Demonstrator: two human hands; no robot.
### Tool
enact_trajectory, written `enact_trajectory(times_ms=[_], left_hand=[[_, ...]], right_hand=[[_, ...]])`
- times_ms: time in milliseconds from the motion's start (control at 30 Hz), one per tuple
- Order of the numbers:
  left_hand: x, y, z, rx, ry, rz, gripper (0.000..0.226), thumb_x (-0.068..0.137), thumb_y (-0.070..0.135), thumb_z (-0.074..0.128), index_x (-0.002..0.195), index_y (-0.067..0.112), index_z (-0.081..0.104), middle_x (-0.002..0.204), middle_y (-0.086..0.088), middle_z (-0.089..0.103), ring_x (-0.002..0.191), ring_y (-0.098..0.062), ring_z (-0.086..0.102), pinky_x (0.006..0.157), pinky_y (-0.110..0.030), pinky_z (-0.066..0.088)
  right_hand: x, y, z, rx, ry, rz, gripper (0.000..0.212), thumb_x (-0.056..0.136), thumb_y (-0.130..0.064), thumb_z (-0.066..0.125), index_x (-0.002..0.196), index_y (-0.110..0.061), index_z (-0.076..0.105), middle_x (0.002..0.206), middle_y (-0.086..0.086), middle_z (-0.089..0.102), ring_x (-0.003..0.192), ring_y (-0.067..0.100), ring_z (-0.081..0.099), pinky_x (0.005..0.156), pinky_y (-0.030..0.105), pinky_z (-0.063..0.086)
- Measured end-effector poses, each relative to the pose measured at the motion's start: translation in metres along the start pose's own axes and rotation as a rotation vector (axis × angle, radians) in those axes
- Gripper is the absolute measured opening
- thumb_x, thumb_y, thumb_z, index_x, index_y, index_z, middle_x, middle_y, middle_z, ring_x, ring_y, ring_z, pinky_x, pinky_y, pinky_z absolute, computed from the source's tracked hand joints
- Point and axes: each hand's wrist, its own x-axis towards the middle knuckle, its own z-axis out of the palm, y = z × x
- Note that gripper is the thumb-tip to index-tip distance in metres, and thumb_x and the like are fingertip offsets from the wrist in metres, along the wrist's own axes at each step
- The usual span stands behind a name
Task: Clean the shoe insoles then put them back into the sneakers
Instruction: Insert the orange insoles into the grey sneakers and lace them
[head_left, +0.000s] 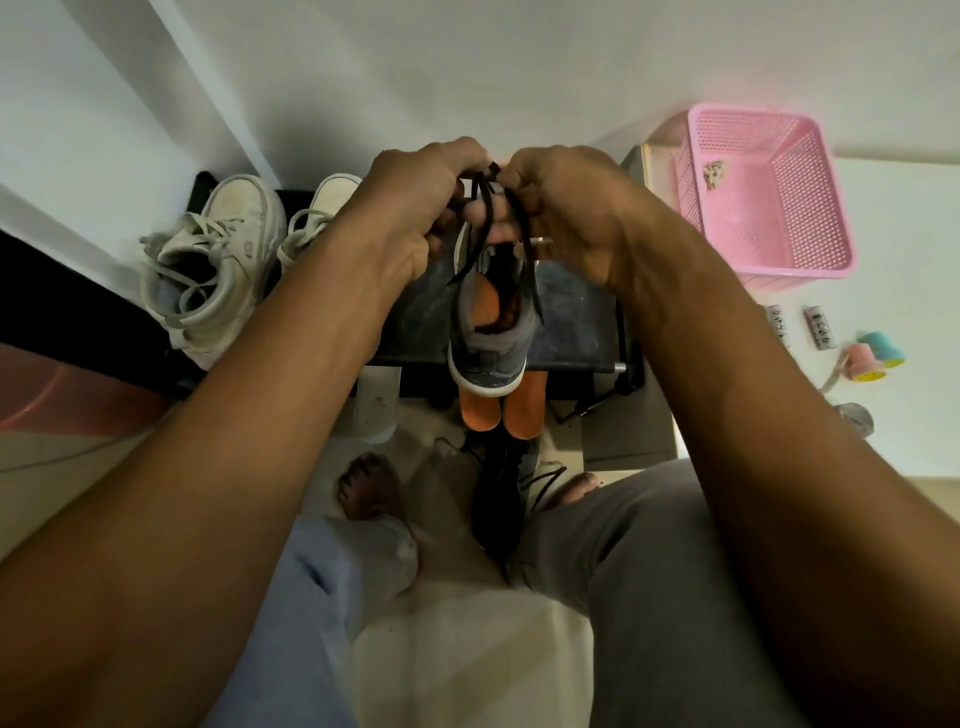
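While my left hand (410, 213) and right hand (566, 208) pinch the thin black laces (480, 228), the grey suede white-soled sneaker (485, 356) looks light and floppy, so I reckon gripping its stiffer heel's steadier.

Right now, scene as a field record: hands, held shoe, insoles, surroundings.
grey white-soled sneaker: held up, heel nearest camera, orange showing inside
black laces: run up from it into both hands
left hand: grips the laces
right hand: grips the laces
orange insoles: two, side by side below the held sneaker, in no shoe
black sneaker: on the floor between the feet
white sneakers: pair at left
pink plastic basket: at right
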Motion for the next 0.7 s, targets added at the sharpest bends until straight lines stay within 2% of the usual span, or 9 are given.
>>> enact_trajectory(times_ms=[100, 233, 300, 433, 567, 700], left_hand=[[0.004, -0.001, 0.000, -0.052, -0.003, -0.007, 0.028, 0.070, 0.041, 0.073, 0.088, 0.020, 0.070, 0.067, 0.007, 0.048, 0.049, -0.009, 0.039, 0.045, -0.022, 0.031], [0.008, -0.003, 0.000, -0.106, -0.014, -0.015, 0.036, 0.073, 0.039, 0.073, 0.101, 0.016, 0.076, 0.063, 0.008, 0.044, 0.046, -0.009, 0.035, 0.044, -0.022, 0.028], [0.009, -0.003, -0.001, -0.120, -0.032, -0.026, 0.029, 0.075, 0.038, 0.072, 0.097, 0.019, 0.075, 0.062, 0.008, 0.041, 0.046, -0.009, 0.034, 0.044, -0.024, 0.027], [0.008, -0.003, 0.000, -0.137, -0.054, -0.037, 0.012, 0.078, 0.034, 0.071, 0.080, 0.022, 0.068, 0.059, 0.009, 0.037, 0.047, -0.010, 0.030, 0.047, -0.024, 0.024], [0.007, -0.002, -0.001, -0.144, -0.057, -0.032, 0.013, 0.078, 0.032, 0.071, 0.070, 0.025, 0.064, 0.059, 0.009, 0.037, 0.047, -0.010, 0.030, 0.048, -0.024, 0.025], [0.008, -0.002, -0.001, -0.135, -0.054, -0.034, 0.014, 0.075, 0.032, 0.072, 0.066, 0.025, 0.064, 0.060, 0.008, 0.039, 0.047, -0.010, 0.031, 0.049, -0.025, 0.026]], right_hand=[[-0.001, -0.005, -0.001, -0.043, 0.050, -0.053, 0.029, 0.098, -0.020, 0.050, 0.114, -0.004, 0.068, 0.075, -0.001, 0.068, 0.070, 0.017, 0.066, 0.071, 0.032, 0.053], [-0.001, -0.009, 0.003, -0.047, 0.104, -0.134, 0.017, 0.100, -0.028, 0.055, 0.098, -0.013, 0.061, 0.068, -0.002, 0.053, 0.060, 0.016, 0.051, 0.060, 0.031, 0.045], [0.000, -0.010, 0.005, -0.013, 0.088, -0.158, 0.016, 0.102, -0.029, 0.054, 0.097, -0.014, 0.057, 0.065, -0.002, 0.047, 0.059, 0.016, 0.044, 0.061, 0.033, 0.040], [-0.002, -0.008, 0.012, 0.098, 0.042, -0.158, 0.016, 0.105, -0.024, 0.048, 0.099, -0.011, 0.054, 0.063, -0.002, 0.040, 0.054, 0.014, 0.040, 0.060, 0.035, 0.040], [-0.002, -0.007, 0.017, 0.169, 0.026, -0.158, 0.017, 0.107, -0.020, 0.044, 0.093, -0.012, 0.050, 0.060, -0.002, 0.039, 0.052, 0.014, 0.038, 0.065, 0.039, 0.040], [-0.002, -0.005, 0.016, 0.182, 0.031, -0.141, 0.016, 0.107, -0.020, 0.043, 0.095, -0.012, 0.051, 0.058, -0.004, 0.038, 0.051, 0.012, 0.038, 0.063, 0.037, 0.040]])
